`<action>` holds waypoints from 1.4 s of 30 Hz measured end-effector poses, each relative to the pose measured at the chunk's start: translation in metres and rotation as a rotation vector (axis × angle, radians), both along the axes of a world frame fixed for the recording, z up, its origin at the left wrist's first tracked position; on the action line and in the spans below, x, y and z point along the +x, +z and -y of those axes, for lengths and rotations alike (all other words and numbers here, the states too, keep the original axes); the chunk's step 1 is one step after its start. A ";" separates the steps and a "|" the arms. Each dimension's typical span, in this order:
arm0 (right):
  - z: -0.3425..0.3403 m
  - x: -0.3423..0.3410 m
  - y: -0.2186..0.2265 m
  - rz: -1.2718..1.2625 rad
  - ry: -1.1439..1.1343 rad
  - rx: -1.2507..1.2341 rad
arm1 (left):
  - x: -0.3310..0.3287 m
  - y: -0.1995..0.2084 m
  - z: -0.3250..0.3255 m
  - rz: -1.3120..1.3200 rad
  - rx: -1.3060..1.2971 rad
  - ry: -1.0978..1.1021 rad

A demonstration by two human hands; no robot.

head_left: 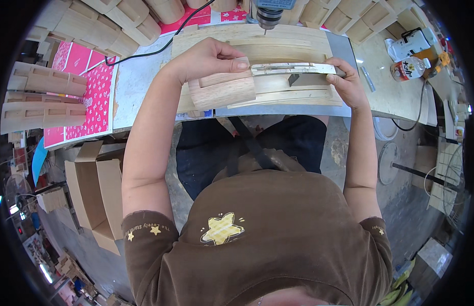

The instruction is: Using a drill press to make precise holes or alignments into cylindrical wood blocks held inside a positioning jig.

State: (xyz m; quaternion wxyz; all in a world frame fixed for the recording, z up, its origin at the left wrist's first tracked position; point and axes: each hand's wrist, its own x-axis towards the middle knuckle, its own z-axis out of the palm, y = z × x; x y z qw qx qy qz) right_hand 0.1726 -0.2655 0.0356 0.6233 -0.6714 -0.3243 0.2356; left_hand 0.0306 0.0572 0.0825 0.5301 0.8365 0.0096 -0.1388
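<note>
My left hand [216, 62] is closed over a pale wooden block [221, 91] with a groove along its upper side, thumb along the top edge at its right end. My right hand [347, 83] pinches the far right end of a long, narrow whitish strip [293, 68] with worn dark marks. The strip's left end meets the block near my left thumb. A small dark tab [294, 80] sticks out below the strip; its exact kind I cannot make out. Both lie above a wooden board [277, 45] on the table.
A drill press chuck [269, 19] with a thin bit hangs over the board's far side. Wooden pieces [48, 109] stand stacked at the left and back. A bottle [407, 69] and a marker pen [368, 79] lie right. An open cardboard box [96, 194] sits on the floor.
</note>
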 end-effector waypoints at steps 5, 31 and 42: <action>-0.003 0.001 0.001 0.028 0.010 0.025 | 0.007 0.005 -0.001 -0.052 0.029 -0.039; -0.017 -0.025 -0.005 0.177 -0.182 0.032 | -0.070 -0.066 0.103 0.792 0.144 0.626; -0.055 0.011 -0.005 0.174 -0.289 -0.019 | -0.023 -0.083 0.056 0.632 0.666 0.651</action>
